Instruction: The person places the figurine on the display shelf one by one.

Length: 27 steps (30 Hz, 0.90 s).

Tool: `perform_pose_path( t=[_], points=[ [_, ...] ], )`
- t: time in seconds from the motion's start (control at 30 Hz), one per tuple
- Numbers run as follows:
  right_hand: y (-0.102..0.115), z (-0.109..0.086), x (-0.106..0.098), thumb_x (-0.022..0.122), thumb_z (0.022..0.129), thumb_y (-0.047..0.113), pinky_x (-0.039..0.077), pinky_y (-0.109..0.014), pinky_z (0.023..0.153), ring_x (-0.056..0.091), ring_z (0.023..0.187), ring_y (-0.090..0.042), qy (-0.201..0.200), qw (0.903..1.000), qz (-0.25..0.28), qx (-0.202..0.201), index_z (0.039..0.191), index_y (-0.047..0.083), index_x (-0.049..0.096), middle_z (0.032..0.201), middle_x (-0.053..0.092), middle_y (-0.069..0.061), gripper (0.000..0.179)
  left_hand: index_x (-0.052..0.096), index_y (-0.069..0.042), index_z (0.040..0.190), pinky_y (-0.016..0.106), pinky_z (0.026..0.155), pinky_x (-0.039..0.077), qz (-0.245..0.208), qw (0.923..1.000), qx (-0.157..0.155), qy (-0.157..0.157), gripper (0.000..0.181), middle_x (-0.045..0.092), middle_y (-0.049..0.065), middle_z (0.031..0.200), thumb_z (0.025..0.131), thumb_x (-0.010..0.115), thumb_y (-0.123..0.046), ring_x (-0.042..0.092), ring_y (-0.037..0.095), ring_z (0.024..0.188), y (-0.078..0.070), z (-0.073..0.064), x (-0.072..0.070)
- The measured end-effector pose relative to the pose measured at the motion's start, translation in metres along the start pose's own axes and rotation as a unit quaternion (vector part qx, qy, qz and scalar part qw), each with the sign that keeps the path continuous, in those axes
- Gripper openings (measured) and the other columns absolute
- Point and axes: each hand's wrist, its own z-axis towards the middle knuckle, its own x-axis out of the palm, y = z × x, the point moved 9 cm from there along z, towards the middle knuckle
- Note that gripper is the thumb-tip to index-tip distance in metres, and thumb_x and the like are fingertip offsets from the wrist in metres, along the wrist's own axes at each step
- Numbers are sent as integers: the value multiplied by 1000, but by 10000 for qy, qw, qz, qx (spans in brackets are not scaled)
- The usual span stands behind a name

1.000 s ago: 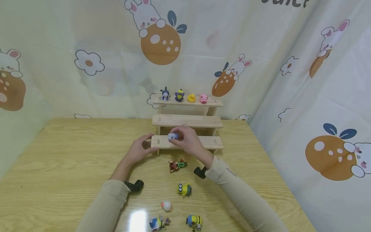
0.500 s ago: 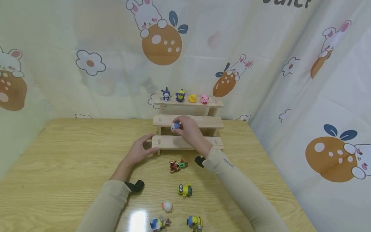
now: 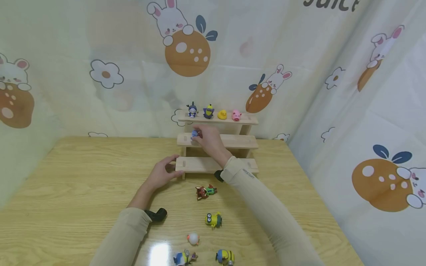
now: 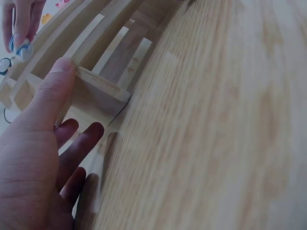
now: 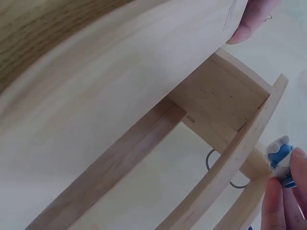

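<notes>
— Three tiers are counted on the wooden rack (image 3: pixel 245 129). Where is the blue-and-white figurine (image 3: pixel 194 133) noted?

— Over or on the left end of the middle tier (image 3: pixel 237 141); contact cannot be confirmed. It is pinched at the fingertips of the right hand (image 3: pixel 211 140), that grip being narrowed to the figurine's own width.

— Its lie and long axis?

— It is held to the left of the hand, beyond the palm. In the right wrist view a tilt is seen, but the axis cannot be fixed. The relation between its underside and the board is judged the one that matters; the right hand is placed far nearer it than the left.

— And the left hand (image 3: pixel 161 173)?

— That grip is spread across the depth of the bottom tier (image 3: pixel 198 164), whose left end is held between thumb and finger.

— Containers?

— None recorded. On the top tier (image 3: pixel 250 119) four toys are lined up: dark-blue figure (image 3: pixel 192 110), yellow-and-purple figure (image 3: pixel 208 112), yellow duck (image 3: pixel 222 115), pink pig (image 3: pixel 236 115). On the worktop (image 3: pixel 83 184), fox figure (image 3: pixel 206 192) and white round toy (image 3: pixel 193 239) are noted among others, nearer the person.
</notes>
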Motion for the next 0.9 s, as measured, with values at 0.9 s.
perform_pose_path(
  t=[0.9],
  points=[
    [0, 11, 17, 73, 84, 22, 55, -26, 78, 68, 88, -14, 81, 9999, -114, -56, 110, 11, 67, 104, 71, -4, 28, 43, -10, 142, 44, 96, 49, -23, 10000, -54, -26, 75, 51, 13, 136, 79, 76, -36, 61, 30, 113, -1, -2, -1]
  ],
)
